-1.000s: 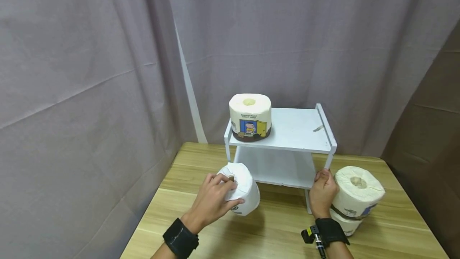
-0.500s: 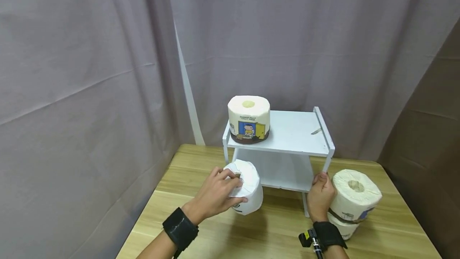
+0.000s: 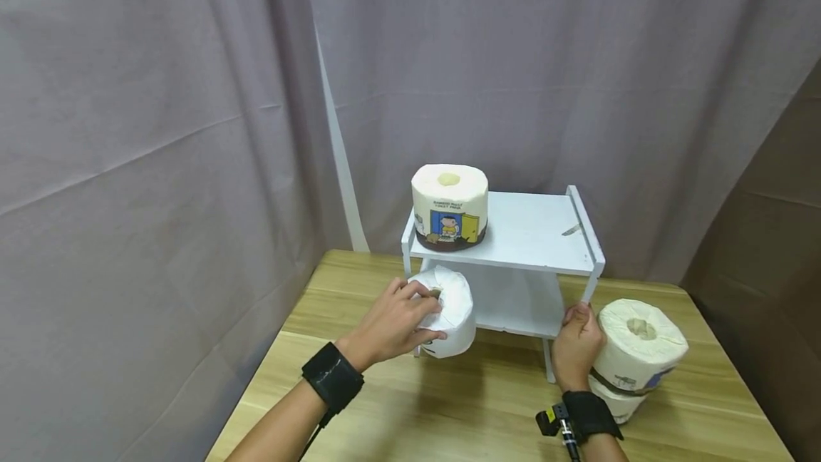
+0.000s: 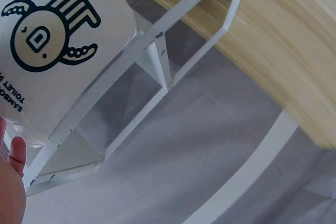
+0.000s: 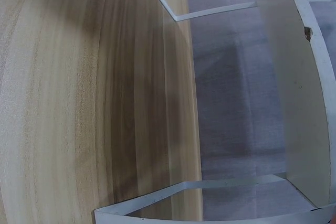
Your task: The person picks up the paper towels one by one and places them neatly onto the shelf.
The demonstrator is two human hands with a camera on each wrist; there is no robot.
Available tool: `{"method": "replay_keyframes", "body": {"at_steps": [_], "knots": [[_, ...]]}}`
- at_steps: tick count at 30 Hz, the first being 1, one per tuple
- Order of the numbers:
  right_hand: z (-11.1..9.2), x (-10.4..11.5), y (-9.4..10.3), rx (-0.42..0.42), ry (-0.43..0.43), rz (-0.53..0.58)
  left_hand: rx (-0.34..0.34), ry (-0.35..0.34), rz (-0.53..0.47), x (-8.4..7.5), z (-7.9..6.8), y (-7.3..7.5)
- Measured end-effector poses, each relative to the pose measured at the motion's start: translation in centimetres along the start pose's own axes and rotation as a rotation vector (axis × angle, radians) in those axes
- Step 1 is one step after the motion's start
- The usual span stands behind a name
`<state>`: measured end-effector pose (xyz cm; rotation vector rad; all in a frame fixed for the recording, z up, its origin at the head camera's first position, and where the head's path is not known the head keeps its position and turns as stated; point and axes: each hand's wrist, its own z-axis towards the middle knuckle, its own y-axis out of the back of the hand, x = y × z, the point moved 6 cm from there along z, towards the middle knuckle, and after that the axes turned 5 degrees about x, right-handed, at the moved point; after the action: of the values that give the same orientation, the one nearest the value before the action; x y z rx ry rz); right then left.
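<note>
My left hand (image 3: 400,323) pinches a wrapped toilet paper roll (image 3: 458,319) by its top, fingers at the core hole and thumb on the side. Slightly tilted, the roll is in front of the left end of the white two-tier shelf (image 3: 529,230) and overlaps its lower board. In the left wrist view, that toilet roll (image 4: 105,22) shows a cartoon print beside the white frame (image 4: 113,72). My right hand (image 3: 575,348) grips the shelf's front right leg. A second toilet roll (image 3: 450,198) stands upright on the upper board's left end.
To the right of my right hand, one toilet roll (image 3: 644,348) is stacked on another roll (image 3: 617,401). Everything stands on a wooden table (image 3: 513,419). Grey curtains (image 3: 513,55) hang behind and at the left; a brown surface (image 3: 770,269) borders the right.
The left hand has carried its toilet roll forward and to the right, closer to the lower board. The right hand keeps its grip on the leg.
</note>
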<state>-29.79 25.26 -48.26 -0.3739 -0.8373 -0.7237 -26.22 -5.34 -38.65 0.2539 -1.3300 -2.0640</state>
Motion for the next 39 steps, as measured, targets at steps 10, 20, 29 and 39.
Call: {"method": "replay_keyframes", "body": {"at_steps": [10, 20, 29, 39], "knots": [[-0.3, 3.5, 0.4, -0.028, 0.004, -0.020, 0.084, -0.036, 0.107, 0.5, 1.6, -0.8], [-0.3, 3.8, 0.5, -0.027, 0.035, -0.025, 0.093, -0.014, 0.336, 0.2, 2.8, -1.4], [-0.4, 3.5, 0.4, -0.029, 0.038, -0.037, 0.140, 0.082, 0.369, 0.7, 3.3, -2.1], [-0.3, 3.8, 0.5, -0.036, 0.056, -0.039, 0.196, 0.146, 0.382, 1.1, 3.7, -2.2]]}}
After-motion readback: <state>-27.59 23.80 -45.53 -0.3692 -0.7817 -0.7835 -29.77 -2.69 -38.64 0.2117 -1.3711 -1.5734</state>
